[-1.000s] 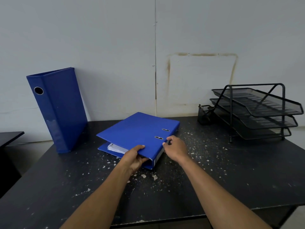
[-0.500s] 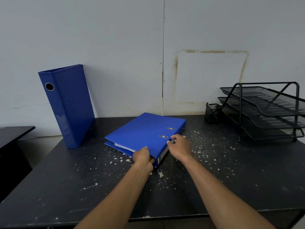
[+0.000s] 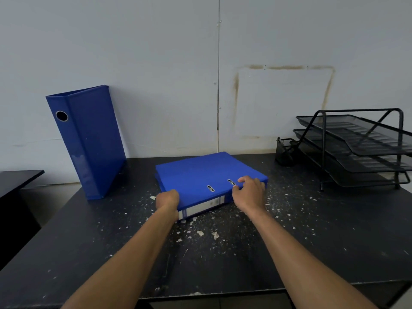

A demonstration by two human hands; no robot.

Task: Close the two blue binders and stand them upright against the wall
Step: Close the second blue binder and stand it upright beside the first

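One blue binder [image 3: 89, 139] stands upright at the back left of the black table [image 3: 312, 241], leaning against the white wall [image 3: 156, 63], its spine with a round hole facing me. The second blue binder [image 3: 200, 175] lies flat and closed in the middle of the table, its labelled spine towards me. My left hand [image 3: 167, 199] grips the spine's left corner. My right hand [image 3: 248, 192] holds the right end of the spine, fingers on the cover beside two metal slots.
A black three-tier wire tray rack [image 3: 356, 148] with a small black pen cup [image 3: 284, 152] stands at the back right. White flakes litter the tabletop. Another dark table edge [image 3: 20, 179] shows at the far left, with a gap between.
The lying binder's cover has gone from slightly raised, with pages showing, to fully shut. My left hand slid to the spine's left corner; the binder has turned a little.
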